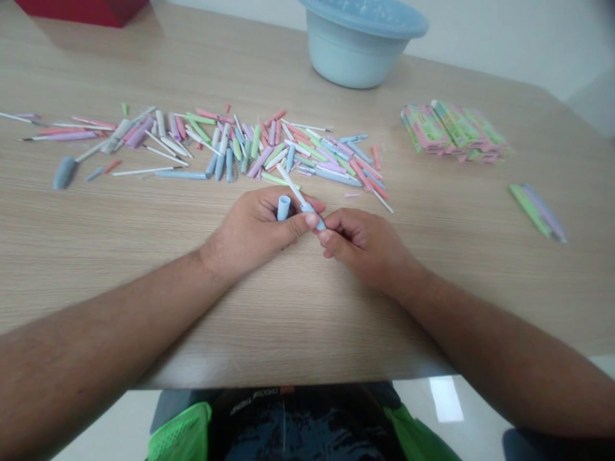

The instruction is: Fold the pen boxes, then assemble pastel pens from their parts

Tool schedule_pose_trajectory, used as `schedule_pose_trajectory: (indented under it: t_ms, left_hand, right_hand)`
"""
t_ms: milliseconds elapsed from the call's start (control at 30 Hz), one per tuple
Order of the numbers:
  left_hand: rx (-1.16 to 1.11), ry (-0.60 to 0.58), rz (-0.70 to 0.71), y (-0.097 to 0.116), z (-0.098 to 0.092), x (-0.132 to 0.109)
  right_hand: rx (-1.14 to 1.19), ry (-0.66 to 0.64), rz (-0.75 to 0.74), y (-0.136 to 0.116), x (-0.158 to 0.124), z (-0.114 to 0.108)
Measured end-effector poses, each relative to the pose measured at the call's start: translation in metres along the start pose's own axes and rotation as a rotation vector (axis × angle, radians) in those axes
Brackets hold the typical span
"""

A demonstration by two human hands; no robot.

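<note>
The left hand [252, 234] is closed around a little blue tube [284, 207] and the right hand [368, 246] pinches the near end of a thin white stick [289, 182] just beside it, low over the table [307, 314]; both look light, hard and bendy-thin, so hold them close to where they meet.

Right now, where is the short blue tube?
Head view, centre: the short blue tube sits in the left hand, beside the right hand, near the scattered pen parts.
</note>
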State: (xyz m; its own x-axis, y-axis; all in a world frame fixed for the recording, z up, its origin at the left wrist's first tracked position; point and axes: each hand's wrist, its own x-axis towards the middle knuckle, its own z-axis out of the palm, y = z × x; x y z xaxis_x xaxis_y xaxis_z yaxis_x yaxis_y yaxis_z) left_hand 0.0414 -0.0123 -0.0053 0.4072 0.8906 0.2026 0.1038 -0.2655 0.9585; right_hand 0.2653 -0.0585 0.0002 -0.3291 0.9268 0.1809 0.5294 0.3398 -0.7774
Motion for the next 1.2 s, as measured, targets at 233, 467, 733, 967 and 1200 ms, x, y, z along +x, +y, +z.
schedule_pose_trajectory:
  t_ms: [233,467,733,967,1200]
  left_hand:
    - [0.062,0.053,0.009,0.004,0.001,-0.003]
    - [0.078,-0.058,-0.022,-0.003,-0.004,0.002]
    - [0.085,-0.037,0.011,0.004,-0.005,0.002]
    - [0.131,0.046,0.018,0.007,0.0,-0.001]
    - [0.071,0.015,-0.054,0.001,0.003,-0.002]
  right_hand:
    - [-0.114,0.056,-0.048,-0.002,0.0,0.003]
    - [-0.083,0.03,-0.02,0.0,0.0,0.001]
    - [-0.067,0.027,-0.035,0.002,0.0,-0.001]
    - [-0.217,0.104,-0.126,0.0,-0.001,0.004]
    - [-0.208,0.111,-0.117,0.004,-0.001,0.003]
